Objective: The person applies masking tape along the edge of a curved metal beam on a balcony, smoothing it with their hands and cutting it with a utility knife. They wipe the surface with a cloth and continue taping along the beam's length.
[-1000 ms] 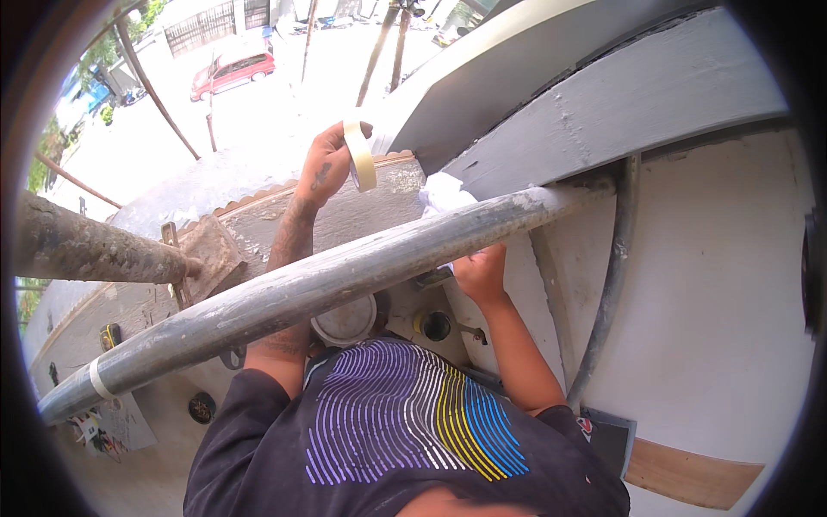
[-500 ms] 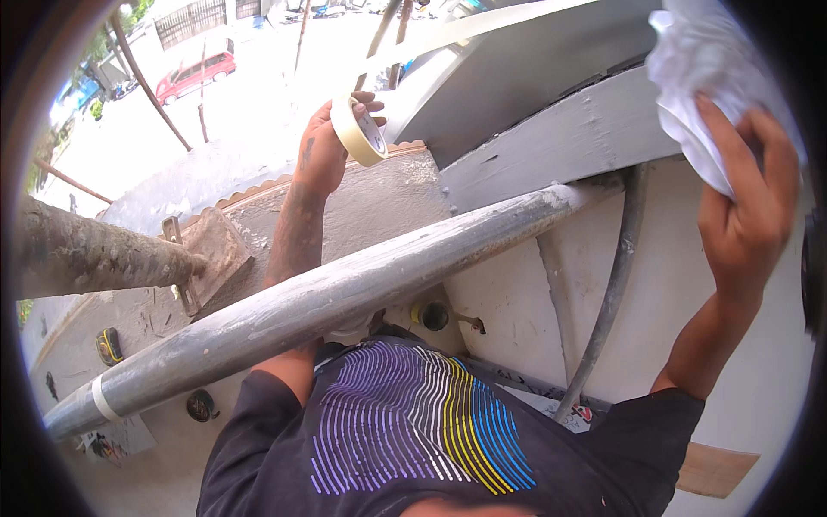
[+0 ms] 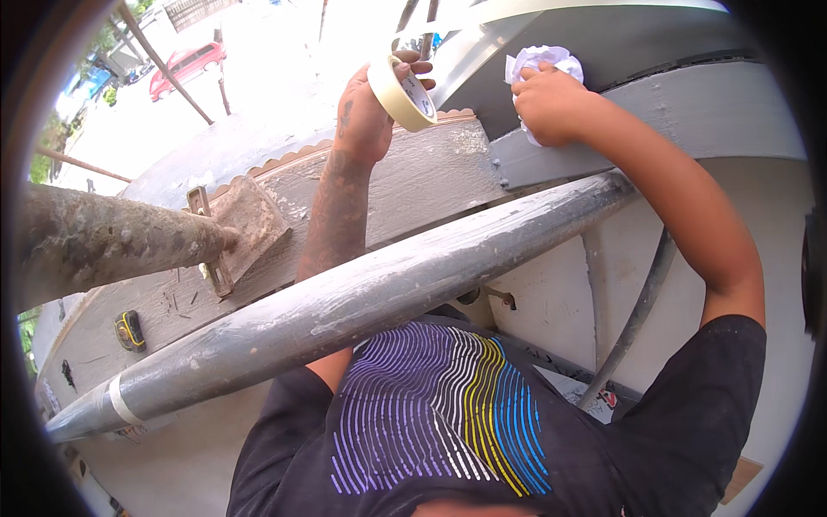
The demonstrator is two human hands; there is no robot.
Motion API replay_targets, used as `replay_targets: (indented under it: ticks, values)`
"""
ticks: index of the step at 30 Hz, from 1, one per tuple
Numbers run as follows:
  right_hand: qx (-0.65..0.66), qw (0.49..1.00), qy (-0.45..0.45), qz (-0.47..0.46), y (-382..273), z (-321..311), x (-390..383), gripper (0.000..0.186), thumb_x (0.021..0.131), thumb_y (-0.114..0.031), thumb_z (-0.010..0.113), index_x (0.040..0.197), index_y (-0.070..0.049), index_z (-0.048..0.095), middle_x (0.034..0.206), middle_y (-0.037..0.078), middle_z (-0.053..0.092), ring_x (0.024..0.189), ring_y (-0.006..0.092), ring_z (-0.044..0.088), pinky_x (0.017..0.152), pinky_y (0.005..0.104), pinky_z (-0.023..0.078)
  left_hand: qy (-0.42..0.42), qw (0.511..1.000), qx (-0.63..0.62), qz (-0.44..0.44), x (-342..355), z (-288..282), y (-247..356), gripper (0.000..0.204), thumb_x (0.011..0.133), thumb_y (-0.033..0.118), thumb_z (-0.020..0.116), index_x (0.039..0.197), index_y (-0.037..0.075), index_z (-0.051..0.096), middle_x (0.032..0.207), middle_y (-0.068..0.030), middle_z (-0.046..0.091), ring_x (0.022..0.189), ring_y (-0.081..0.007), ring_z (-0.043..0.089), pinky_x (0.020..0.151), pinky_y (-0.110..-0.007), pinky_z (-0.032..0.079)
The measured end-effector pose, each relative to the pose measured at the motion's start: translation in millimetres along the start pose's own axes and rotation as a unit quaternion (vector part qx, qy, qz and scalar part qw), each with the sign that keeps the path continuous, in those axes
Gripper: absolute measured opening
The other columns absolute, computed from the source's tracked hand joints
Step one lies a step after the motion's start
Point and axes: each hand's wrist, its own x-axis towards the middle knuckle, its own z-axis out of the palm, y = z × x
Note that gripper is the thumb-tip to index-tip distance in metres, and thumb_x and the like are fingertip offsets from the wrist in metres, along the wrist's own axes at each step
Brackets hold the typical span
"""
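Observation:
My left hand (image 3: pixel 366 112) grips a roll of cream masking tape (image 3: pixel 398 95), raised beyond the grey pipe railing (image 3: pixel 345 302). My right hand (image 3: pixel 551 108) is closed on a crumpled white cloth or paper (image 3: pixel 544 59) at the dark grey face of a beam (image 3: pixel 629 43), just above its lighter grey ledge (image 3: pixel 655 116); whether it presses on the surface I cannot tell. A long pale strip (image 3: pixel 517 10), like tape, runs along the top of the view above both hands; whether it joins the roll is unclear.
A rough pole (image 3: pixel 112 237) with a clamped plate (image 3: pixel 241 233) juts from the left. A yellow-and-black tape measure (image 3: pixel 129 332) lies on the concrete edge (image 3: pixel 172 310). Below and beyond are poles and a red car (image 3: pixel 185 69). A white wall (image 3: pixel 724 233) with thinner pipes (image 3: pixel 637 319) stands right.
My right hand rose from under the railing to the far upper right with the white wad, then swung left to the dark beam face. My left hand moved up and right with the roll.

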Motion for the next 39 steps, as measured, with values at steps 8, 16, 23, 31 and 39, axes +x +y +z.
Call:
replay_targets:
  ticks: [8,16,23,31,39]
  values:
    - [-0.014,0.988,-0.100,-0.121,-25.2,5.9,81.5,0.040,0.089,-0.019,0.070,0.124,-0.003,0.083,0.137,0.012,0.073,0.143,0.0306,0.054,0.126,0.0529,0.032,0.005,1.000,-0.005,-0.016,-8.1,9.2,1.1,0.043,0.109,0.021,0.065,0.143,-0.005,0.061,0.130,-0.0239,0.073,0.119,-0.0366,0.072,0.101,-0.048,0.061]
    - [-0.030,0.989,-0.124,-0.073,-18.9,31.5,90.4,0.038,0.092,-0.021,0.068,0.120,-0.001,0.084,0.133,0.018,0.076,0.143,0.0325,0.057,0.123,0.0536,0.036,-0.019,0.999,0.000,-0.032,-18.6,34.8,-3.5,0.049,0.107,0.024,0.069,0.143,-0.007,0.060,0.128,-0.0240,0.072,0.118,-0.0372,0.072,0.100,-0.049,0.061]
    - [0.061,0.941,0.331,0.041,-22.8,-72.5,-136.1,0.015,0.083,-0.003,0.070,0.093,0.002,0.080,0.099,0.019,0.080,0.098,0.0362,0.076,0.086,0.0455,0.060,0.011,0.999,0.039,-0.021,-29.1,3.1,5.7,0.049,0.108,0.024,0.068,0.144,-0.008,0.059,0.129,-0.0250,0.072,0.118,-0.0375,0.072,0.101,-0.048,0.062]
    - [0.639,0.648,0.414,0.040,-135.1,27.6,-284.8,0.037,0.077,0.000,0.054,0.108,0.008,0.072,0.098,0.017,0.074,0.087,0.0240,0.069,0.078,0.0324,0.051,-0.030,0.987,0.152,-0.031,-29.1,7.2,12.3,0.036,0.108,0.020,0.065,0.137,-0.002,0.068,0.124,-0.0200,0.075,0.111,-0.0277,0.074,0.097,-0.043,0.061]
    - [0.831,0.501,0.184,-0.159,-266.1,86.0,-68.1,0.029,0.104,-0.002,0.055,0.128,0.002,0.072,0.114,0.004,0.075,0.104,0.0119,0.068,0.096,0.0292,0.053,-0.022,0.982,0.180,-0.060,-44.7,38.6,25.8,0.032,0.107,0.021,0.068,0.134,0.004,0.070,0.122,-0.0145,0.077,0.113,-0.0240,0.074,0.098,-0.038,0.059]
